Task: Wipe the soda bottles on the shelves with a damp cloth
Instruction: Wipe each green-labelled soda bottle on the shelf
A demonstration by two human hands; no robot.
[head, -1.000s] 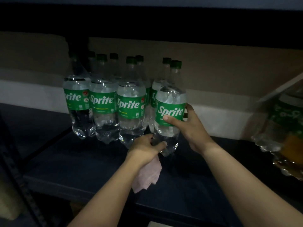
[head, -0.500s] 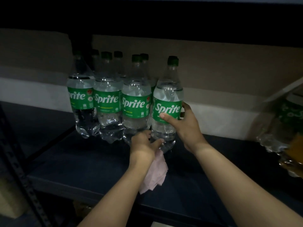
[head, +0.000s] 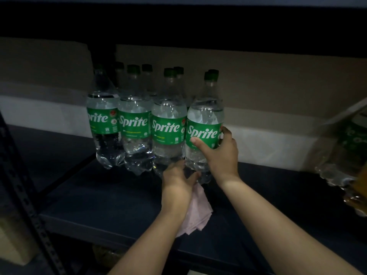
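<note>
Both hands on the rightmost Sprite bottle (head: 205,124)

Right hand (head: 222,153) grips its label; left hand (head: 176,180) curls around its base, holding a pink cloth (head: 197,211) that hangs over the shelf (head: 111,203).

Shop stockroom, dim metal shelving (head: 119,197), rows of identical Sprite bottles (head: 168,124), cardboard boxes (head: 268,80) behind

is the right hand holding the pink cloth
No, the right hand grips a Sprite bottle at its label; the pink cloth hangs from the left hand.
</note>
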